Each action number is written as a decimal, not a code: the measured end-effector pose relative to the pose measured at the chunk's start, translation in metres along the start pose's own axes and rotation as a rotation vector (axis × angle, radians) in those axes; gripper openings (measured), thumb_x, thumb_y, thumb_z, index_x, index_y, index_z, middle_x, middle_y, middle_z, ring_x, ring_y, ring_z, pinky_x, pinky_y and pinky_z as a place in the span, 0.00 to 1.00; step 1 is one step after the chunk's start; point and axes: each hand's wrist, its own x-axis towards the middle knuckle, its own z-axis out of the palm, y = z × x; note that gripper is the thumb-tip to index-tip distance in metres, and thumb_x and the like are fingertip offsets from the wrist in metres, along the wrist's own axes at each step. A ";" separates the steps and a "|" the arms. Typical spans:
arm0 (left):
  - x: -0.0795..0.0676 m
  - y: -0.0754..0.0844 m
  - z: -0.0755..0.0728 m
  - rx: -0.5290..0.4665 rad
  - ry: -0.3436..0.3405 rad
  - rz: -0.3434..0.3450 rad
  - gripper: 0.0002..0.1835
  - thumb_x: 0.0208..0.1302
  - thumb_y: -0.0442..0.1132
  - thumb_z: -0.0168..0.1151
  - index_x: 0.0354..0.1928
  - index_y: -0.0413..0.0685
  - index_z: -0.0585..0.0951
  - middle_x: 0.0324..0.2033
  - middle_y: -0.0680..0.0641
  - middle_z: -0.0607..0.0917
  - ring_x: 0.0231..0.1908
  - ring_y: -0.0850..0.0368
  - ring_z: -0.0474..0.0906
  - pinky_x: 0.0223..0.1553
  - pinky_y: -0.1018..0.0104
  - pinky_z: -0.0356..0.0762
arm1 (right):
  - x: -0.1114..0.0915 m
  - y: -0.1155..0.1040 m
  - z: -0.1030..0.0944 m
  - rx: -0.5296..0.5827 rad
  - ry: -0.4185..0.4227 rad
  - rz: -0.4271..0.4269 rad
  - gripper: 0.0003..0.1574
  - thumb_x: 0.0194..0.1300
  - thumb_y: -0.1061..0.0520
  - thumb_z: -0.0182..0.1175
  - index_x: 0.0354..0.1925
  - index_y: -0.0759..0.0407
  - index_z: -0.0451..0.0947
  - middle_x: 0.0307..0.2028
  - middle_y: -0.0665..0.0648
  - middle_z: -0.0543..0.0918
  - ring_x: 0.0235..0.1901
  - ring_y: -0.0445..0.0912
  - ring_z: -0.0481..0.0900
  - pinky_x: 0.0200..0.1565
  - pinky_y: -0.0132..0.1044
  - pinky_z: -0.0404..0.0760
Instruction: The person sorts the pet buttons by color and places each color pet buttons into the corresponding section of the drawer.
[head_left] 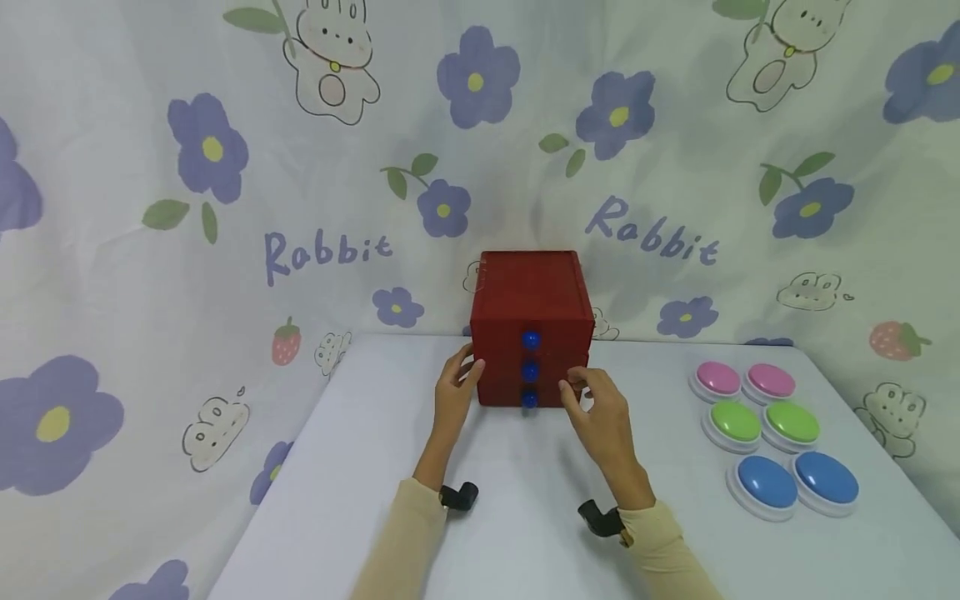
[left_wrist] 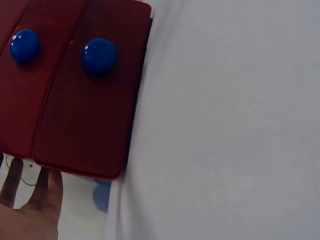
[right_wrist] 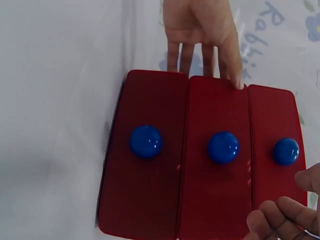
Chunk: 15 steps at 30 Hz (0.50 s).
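Note:
A dark red box of three stacked drawers [head_left: 532, 287] stands at the back of the table, each front bearing a round blue knob; the middle knob [right_wrist: 223, 147] shows well in the right wrist view. All three drawers look closed. My left hand [head_left: 453, 396] lies along the box's left side with fairly straight fingers, the thumb touching the front edge. Near the lower right of the front is my right hand [head_left: 603, 417], its fingers loosely bent and nothing in them. Whether it touches the box, I cannot tell.
On the right side of the white table [head_left: 495, 533] stand several push buttons in pairs: pink [head_left: 717, 377], green [head_left: 735, 421] and blue [head_left: 767, 482]. Behind the box hangs a curtain [head_left: 525, 167] printed with flowers and rabbits.

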 end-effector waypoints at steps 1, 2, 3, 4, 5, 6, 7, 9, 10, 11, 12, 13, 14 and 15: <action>-0.002 0.000 0.000 -0.004 0.013 -0.005 0.26 0.73 0.43 0.60 0.70 0.46 0.72 0.64 0.45 0.74 0.61 0.46 0.74 0.60 0.53 0.73 | -0.003 0.000 0.003 0.007 0.009 0.007 0.13 0.63 0.62 0.68 0.45 0.66 0.81 0.38 0.56 0.83 0.36 0.48 0.80 0.37 0.40 0.80; -0.002 0.000 0.001 -0.007 0.028 -0.008 0.25 0.73 0.43 0.60 0.69 0.46 0.73 0.64 0.45 0.74 0.60 0.47 0.75 0.60 0.53 0.73 | -0.004 -0.001 0.006 0.018 0.009 0.021 0.13 0.64 0.61 0.68 0.45 0.66 0.81 0.38 0.56 0.82 0.36 0.47 0.80 0.37 0.39 0.80; -0.003 0.000 0.002 -0.007 0.042 -0.010 0.25 0.73 0.43 0.60 0.69 0.46 0.73 0.63 0.45 0.75 0.60 0.47 0.75 0.59 0.53 0.73 | -0.005 -0.001 0.008 0.023 0.013 0.030 0.13 0.64 0.61 0.68 0.45 0.66 0.81 0.38 0.56 0.82 0.36 0.47 0.80 0.36 0.38 0.80; -0.002 0.000 0.003 -0.010 0.056 -0.013 0.25 0.73 0.43 0.61 0.68 0.45 0.74 0.63 0.45 0.76 0.59 0.47 0.76 0.59 0.53 0.74 | -0.004 -0.002 0.010 0.032 0.016 0.038 0.13 0.64 0.61 0.68 0.46 0.66 0.81 0.38 0.57 0.82 0.36 0.48 0.80 0.35 0.38 0.80; -0.002 0.000 0.003 -0.013 0.064 -0.017 0.25 0.73 0.42 0.61 0.68 0.45 0.74 0.63 0.45 0.76 0.59 0.47 0.76 0.59 0.54 0.74 | -0.003 -0.003 0.011 0.039 0.020 0.042 0.13 0.64 0.61 0.68 0.46 0.66 0.81 0.39 0.57 0.82 0.36 0.48 0.80 0.35 0.37 0.80; -0.002 0.001 0.004 -0.015 0.068 -0.022 0.24 0.73 0.42 0.61 0.68 0.45 0.74 0.62 0.45 0.76 0.59 0.47 0.76 0.59 0.54 0.74 | -0.001 -0.004 0.013 0.050 0.025 0.042 0.13 0.63 0.62 0.68 0.46 0.66 0.81 0.39 0.57 0.82 0.36 0.48 0.80 0.34 0.38 0.81; -0.002 0.000 0.003 -0.016 0.074 -0.028 0.24 0.73 0.42 0.61 0.68 0.46 0.74 0.62 0.46 0.76 0.59 0.47 0.76 0.59 0.54 0.74 | 0.000 -0.005 0.016 0.058 0.023 0.044 0.13 0.63 0.62 0.68 0.46 0.66 0.81 0.39 0.57 0.82 0.36 0.48 0.81 0.34 0.39 0.81; -0.003 0.000 0.003 -0.013 0.086 -0.032 0.24 0.72 0.43 0.61 0.68 0.46 0.74 0.62 0.46 0.76 0.59 0.46 0.76 0.58 0.54 0.75 | 0.004 -0.007 0.021 0.071 0.028 0.044 0.13 0.64 0.61 0.68 0.46 0.66 0.81 0.39 0.57 0.82 0.35 0.48 0.81 0.32 0.37 0.81; -0.002 0.000 0.002 -0.014 0.090 -0.033 0.24 0.72 0.43 0.61 0.68 0.46 0.75 0.62 0.46 0.76 0.59 0.45 0.76 0.58 0.53 0.75 | 0.006 -0.008 0.023 0.079 0.029 0.047 0.14 0.64 0.61 0.68 0.46 0.66 0.81 0.39 0.57 0.82 0.35 0.48 0.81 0.32 0.36 0.81; -0.001 0.000 0.002 -0.013 0.093 -0.033 0.24 0.72 0.43 0.62 0.68 0.47 0.75 0.62 0.47 0.77 0.59 0.45 0.76 0.58 0.53 0.75 | 0.008 -0.009 0.026 0.084 0.031 0.046 0.14 0.64 0.60 0.68 0.47 0.66 0.81 0.40 0.57 0.82 0.35 0.48 0.81 0.33 0.34 0.81; 0.000 -0.001 0.003 -0.011 0.096 -0.030 0.24 0.72 0.43 0.62 0.67 0.48 0.75 0.62 0.47 0.77 0.59 0.45 0.76 0.58 0.52 0.75 | 0.011 -0.010 0.029 0.088 0.030 0.049 0.14 0.65 0.60 0.68 0.47 0.65 0.80 0.40 0.57 0.82 0.36 0.48 0.81 0.34 0.34 0.81; 0.001 -0.001 0.003 -0.015 0.095 -0.027 0.24 0.72 0.44 0.62 0.67 0.48 0.75 0.61 0.47 0.77 0.59 0.45 0.76 0.58 0.52 0.75 | 0.014 -0.010 0.031 0.087 0.026 0.055 0.15 0.65 0.58 0.68 0.48 0.65 0.80 0.40 0.57 0.82 0.36 0.47 0.81 0.34 0.34 0.82; 0.002 -0.002 0.004 -0.014 0.094 -0.025 0.24 0.72 0.44 0.62 0.67 0.48 0.75 0.61 0.47 0.77 0.59 0.45 0.76 0.58 0.52 0.75 | 0.016 -0.010 0.032 0.084 0.023 0.062 0.16 0.65 0.58 0.68 0.48 0.64 0.80 0.41 0.57 0.82 0.36 0.47 0.81 0.34 0.34 0.82; 0.003 -0.002 0.005 -0.014 0.087 -0.025 0.24 0.72 0.45 0.62 0.67 0.49 0.76 0.61 0.48 0.77 0.59 0.45 0.76 0.58 0.52 0.75 | 0.018 -0.009 0.033 0.078 0.024 0.063 0.16 0.65 0.57 0.69 0.48 0.64 0.80 0.41 0.57 0.82 0.36 0.47 0.82 0.35 0.36 0.83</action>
